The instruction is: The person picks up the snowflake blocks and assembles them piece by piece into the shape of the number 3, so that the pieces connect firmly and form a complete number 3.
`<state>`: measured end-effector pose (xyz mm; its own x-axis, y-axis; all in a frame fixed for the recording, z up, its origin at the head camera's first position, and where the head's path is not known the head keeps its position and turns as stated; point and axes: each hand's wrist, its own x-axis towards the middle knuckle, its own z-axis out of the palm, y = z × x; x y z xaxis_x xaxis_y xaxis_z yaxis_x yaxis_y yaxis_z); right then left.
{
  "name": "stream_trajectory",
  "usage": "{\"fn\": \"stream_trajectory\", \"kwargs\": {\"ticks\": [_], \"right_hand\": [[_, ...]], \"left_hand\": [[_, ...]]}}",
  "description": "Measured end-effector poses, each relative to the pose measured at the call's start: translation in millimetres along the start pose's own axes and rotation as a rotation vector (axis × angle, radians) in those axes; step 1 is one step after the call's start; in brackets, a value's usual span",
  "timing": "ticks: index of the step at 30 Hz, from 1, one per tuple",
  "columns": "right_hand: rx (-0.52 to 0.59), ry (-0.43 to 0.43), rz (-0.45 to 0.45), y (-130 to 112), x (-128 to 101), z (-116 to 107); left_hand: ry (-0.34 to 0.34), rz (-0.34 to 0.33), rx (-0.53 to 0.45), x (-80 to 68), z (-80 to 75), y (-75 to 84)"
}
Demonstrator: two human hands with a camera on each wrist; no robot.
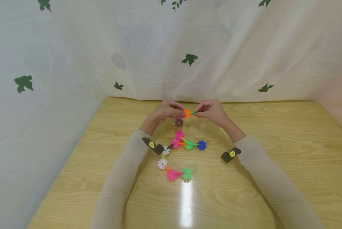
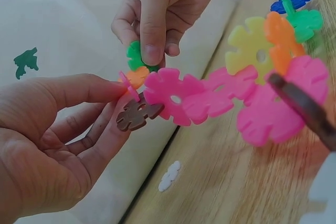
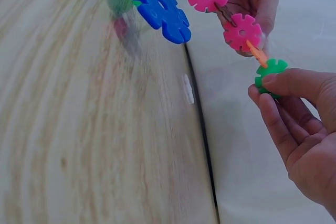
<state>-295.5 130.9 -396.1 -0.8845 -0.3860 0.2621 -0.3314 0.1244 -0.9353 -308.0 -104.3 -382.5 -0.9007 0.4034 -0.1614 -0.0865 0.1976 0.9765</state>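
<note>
A branching chain of notched plastic snowflake discs hangs between both hands and over the table. At its far end, my left hand (image 1: 165, 112) pinches an orange snowflake disc (image 2: 137, 77) between thumb and fingers. My right hand (image 1: 213, 112) grips a green snowflake disc (image 3: 271, 74) that meets the orange one edge to edge. Below the left fingertips come a brown disc (image 1: 178, 123) and a pink disc (image 1: 179, 135). One branch ends in a blue disc (image 1: 201, 145); another runs through white discs (image 1: 162, 164) to a green end disc (image 1: 186, 173).
A loose white disc (image 2: 169, 176) lies on the wooden table (image 1: 259, 178) near its far edge. Behind the table hangs a pale curtain (image 1: 148, 63) with green leaf shapes. Black cameras (image 1: 231, 155) are strapped at both wrists.
</note>
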Motion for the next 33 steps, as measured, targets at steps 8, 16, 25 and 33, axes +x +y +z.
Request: {"fn": "stream_trajectory", "kwargs": {"ticks": [8, 16, 25, 33], "right_hand": [[-0.048, 0.001, -0.013, -1.5, -0.4, 1.4], [-0.059, 0.006, -0.026, -3.3, -0.5, 2.9], [-0.073, 0.002, -0.038, -3.7, -0.4, 2.4], [-0.096, 0.012, -0.025, -6.0, -2.3, 4.2]], "left_hand": [[0.034, -0.003, -0.001, -0.3, 1.6, -0.2], [0.048, -0.010, -0.024, 1.4, 1.6, -1.7], [0.056, -0.007, -0.027, -0.7, 3.6, -0.4], [0.062, -0.006, -0.028, -2.1, 4.7, 1.5]]}}
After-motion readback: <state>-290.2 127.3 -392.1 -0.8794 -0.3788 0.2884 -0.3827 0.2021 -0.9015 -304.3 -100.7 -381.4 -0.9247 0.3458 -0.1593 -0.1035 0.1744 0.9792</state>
